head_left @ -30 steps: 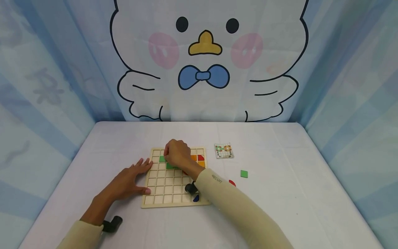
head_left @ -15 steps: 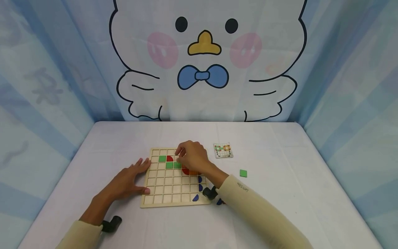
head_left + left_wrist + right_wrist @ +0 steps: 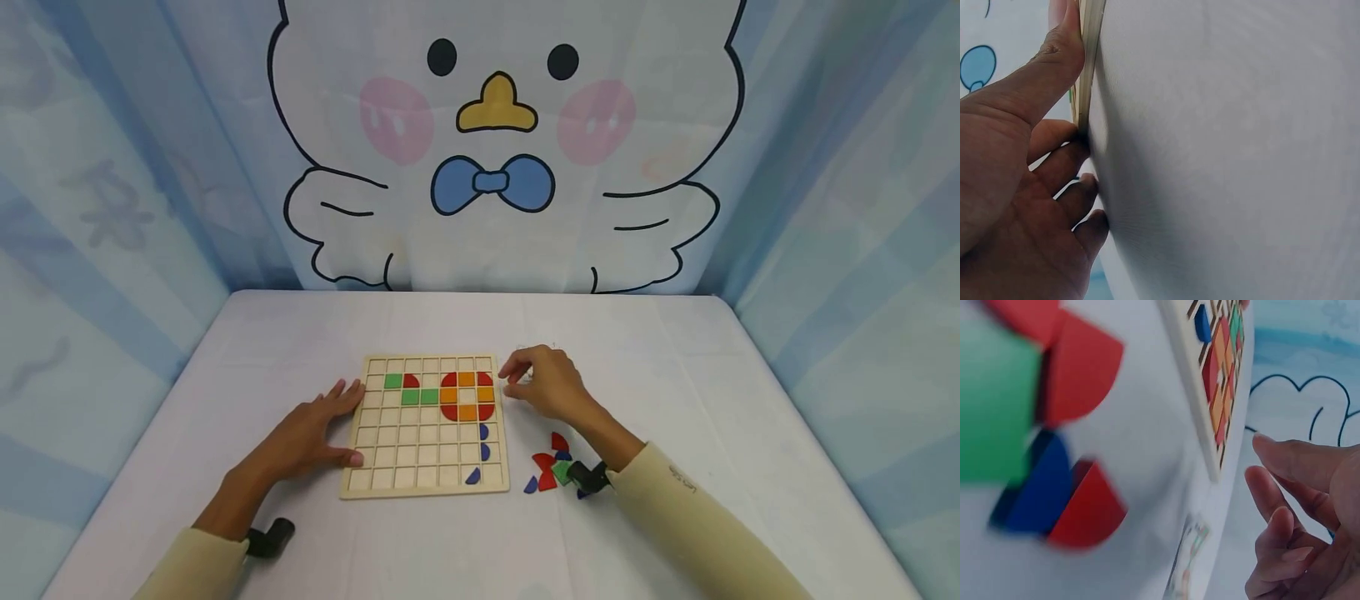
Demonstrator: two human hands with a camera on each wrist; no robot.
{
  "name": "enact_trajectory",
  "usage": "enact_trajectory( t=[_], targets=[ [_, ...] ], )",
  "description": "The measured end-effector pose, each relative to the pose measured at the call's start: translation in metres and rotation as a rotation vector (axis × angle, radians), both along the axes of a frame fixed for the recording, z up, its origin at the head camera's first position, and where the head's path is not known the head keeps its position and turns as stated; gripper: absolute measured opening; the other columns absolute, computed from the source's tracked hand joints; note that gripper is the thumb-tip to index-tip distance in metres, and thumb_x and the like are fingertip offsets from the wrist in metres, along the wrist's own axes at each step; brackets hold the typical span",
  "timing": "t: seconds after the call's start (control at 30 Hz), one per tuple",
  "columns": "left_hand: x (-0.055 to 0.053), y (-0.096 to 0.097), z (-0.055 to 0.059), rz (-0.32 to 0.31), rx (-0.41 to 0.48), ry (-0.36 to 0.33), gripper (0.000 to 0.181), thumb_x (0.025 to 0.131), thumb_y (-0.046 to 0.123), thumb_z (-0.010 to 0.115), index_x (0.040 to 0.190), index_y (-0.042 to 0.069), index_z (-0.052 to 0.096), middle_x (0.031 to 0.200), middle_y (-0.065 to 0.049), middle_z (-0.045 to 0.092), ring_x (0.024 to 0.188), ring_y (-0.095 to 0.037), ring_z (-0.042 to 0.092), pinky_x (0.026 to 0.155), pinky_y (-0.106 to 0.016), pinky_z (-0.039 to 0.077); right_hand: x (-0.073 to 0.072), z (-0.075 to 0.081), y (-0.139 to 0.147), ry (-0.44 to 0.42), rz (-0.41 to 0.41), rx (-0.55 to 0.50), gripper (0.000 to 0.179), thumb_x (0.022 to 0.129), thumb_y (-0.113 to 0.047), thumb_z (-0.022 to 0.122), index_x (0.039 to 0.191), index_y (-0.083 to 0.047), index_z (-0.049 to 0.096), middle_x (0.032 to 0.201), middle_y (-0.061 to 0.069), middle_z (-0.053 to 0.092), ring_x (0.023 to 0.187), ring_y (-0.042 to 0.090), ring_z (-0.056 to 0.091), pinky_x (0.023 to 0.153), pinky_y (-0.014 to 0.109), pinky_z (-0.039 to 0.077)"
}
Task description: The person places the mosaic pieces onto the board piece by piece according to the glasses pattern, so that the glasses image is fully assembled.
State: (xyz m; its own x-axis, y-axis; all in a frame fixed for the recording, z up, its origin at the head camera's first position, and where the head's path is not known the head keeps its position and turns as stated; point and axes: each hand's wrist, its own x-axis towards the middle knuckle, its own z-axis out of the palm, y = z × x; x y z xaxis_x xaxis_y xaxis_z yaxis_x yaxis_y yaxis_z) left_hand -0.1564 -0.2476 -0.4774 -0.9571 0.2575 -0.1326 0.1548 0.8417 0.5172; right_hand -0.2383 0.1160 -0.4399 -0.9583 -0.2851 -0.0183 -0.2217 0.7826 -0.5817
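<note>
A wooden grid board [image 3: 393,458] lies on the table, with green square tiles [image 3: 409,397], a red quarter-round [image 3: 411,382], a ring of red and orange tiles [image 3: 467,379] and several blue pieces [image 3: 483,432] in its cells. My left hand [image 3: 311,433] rests at its left edge, thumb and fingers spread against the rim; the left wrist view shows the thumb [image 3: 1054,69] along that edge. Off the board's right side hovers my right hand [image 3: 546,383], fingers loosely bent and holding nothing. It mostly covers the printed card in the head view; the card [image 3: 1186,559] shows in the right wrist view.
Loose red quarter-rounds [image 3: 546,473], a green square [image 3: 561,472] and blue pieces [image 3: 531,485] lie right of the board, partly under the right wrist camera [image 3: 587,477]. A printed curtain [image 3: 495,250] hangs behind the table.
My right hand has lifted from the board and moved right, over the card. A red quarter-round is now uncovered beside the top green tile. The left hand stays put.
</note>
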Motion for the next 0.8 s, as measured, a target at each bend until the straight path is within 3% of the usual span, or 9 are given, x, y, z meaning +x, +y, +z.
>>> enact_trajectory(
  t=[0.23,0.57,0.8],
  targets=[
    [0.000,0.000,-0.001,-0.003,0.005,-0.002,0.116,0.075,0.044,0.094,0.166,0.009,0.033,0.173,-0.018,0.032,0.162,-0.046,0.023,0.128,-0.070,0.022,0.013,-0.004,0.040,-0.074,-0.015,0.087,0.013,0.088,-0.015,0.088,0.097,-0.019,0.081,0.088,-0.005,0.072,0.088,0.018,0.060,0.076,0.033,0.051],
    [0.000,0.000,0.001,0.010,0.000,-0.009,0.116,0.074,0.042,0.095,0.167,0.010,0.032,0.174,-0.017,0.030,0.162,-0.046,0.023,0.127,-0.073,0.021,0.032,-0.006,0.071,-0.179,0.125,0.141,0.022,0.085,-0.008,0.088,0.097,-0.025,0.081,0.090,-0.008,0.071,0.088,0.014,0.060,0.081,0.030,0.052],
    [-0.001,0.000,0.000,0.009,-0.001,-0.016,0.117,0.074,0.043,0.095,0.167,0.011,0.032,0.174,-0.017,0.030,0.162,-0.046,0.023,0.127,-0.073,0.021,0.031,-0.012,0.074,-0.152,0.197,0.160,0.023,0.085,-0.007,0.089,0.090,-0.027,0.079,0.087,-0.010,0.068,0.088,0.014,0.059,0.083,0.032,0.052]
  ],
)
